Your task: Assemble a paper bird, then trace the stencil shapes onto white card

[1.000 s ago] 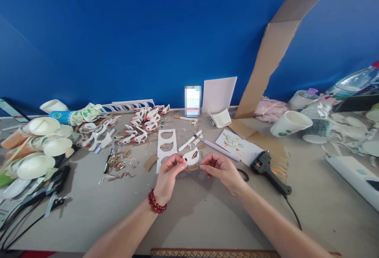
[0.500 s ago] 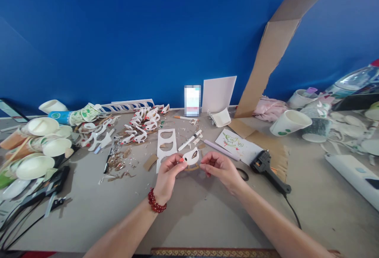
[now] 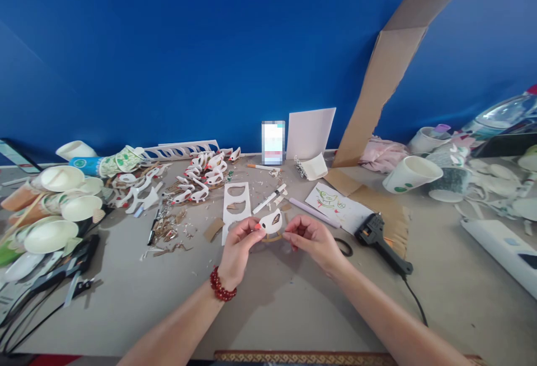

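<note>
White bird (image 3: pixel 271 223) mid-frame: your left hand (image 3: pixel 238 244) is pinching it, covering its lower front; your right hand (image 3: pixel 315 243) is bunching fingertips at the brown strip (image 3: pixel 274 237), grip unclear.

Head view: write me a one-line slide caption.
Left hand holds a white bird, right hand at the brown strip beneath it, glue gun lying to the right.

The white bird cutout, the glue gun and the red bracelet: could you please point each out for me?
White bird cutout (image 3: pixel 269 224): head view, on its body.
Glue gun (image 3: pixel 386 250): head view, on its black handle.
Red bracelet (image 3: pixel 220 292): head view, on its beads.
</note>
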Demonstrator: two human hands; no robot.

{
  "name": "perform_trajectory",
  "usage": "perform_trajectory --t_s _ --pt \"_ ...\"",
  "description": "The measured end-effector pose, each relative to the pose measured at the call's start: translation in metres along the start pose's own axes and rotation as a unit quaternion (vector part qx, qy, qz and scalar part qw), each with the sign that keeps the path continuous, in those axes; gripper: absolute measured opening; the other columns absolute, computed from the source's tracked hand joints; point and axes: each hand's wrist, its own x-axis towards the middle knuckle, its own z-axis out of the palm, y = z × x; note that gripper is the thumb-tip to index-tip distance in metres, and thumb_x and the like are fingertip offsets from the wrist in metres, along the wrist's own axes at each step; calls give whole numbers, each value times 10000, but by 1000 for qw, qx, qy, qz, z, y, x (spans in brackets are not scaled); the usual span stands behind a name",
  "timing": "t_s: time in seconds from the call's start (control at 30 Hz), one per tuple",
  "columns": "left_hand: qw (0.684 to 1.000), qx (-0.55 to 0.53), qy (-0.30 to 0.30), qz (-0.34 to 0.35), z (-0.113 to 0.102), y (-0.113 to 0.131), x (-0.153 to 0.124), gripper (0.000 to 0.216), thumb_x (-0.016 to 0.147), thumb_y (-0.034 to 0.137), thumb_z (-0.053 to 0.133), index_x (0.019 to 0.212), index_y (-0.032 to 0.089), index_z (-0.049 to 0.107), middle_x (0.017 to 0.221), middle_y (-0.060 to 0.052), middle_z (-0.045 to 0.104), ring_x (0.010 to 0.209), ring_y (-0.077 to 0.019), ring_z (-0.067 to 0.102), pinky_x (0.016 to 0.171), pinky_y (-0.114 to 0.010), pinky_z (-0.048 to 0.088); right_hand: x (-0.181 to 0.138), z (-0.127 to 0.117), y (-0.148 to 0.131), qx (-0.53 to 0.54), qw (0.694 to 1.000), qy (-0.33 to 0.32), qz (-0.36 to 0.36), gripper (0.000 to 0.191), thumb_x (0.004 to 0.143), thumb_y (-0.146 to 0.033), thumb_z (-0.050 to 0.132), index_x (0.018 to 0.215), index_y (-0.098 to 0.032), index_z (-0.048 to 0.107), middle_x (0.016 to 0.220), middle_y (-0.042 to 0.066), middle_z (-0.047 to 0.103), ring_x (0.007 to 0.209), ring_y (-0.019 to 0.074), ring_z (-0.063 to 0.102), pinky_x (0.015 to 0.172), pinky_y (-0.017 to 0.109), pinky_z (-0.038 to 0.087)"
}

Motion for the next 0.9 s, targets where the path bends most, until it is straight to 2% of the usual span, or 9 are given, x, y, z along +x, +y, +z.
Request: perform_trajectory --t_s 0.7,0.9 --pt "1000 3 -17 8 -3 -3 2 165 801 251 681 704 170 575 761 22 565 720 -113 481 678 -196 387 1 -3 6 -1 1000 -10 -11 277 737 -365 797 787 -165 611 677 -26 599 547 94 538 542 235 439" --pt "999 24 -32 18 -1 0 0 170 798 233 669 691 171 553 808 13 586 761 -123 505 699 -201 405 -1 -6 -2 15 1000 9 -20 282 827 -435 695 861 -167 615 703 -9 575 580 103 494 531 233 414"
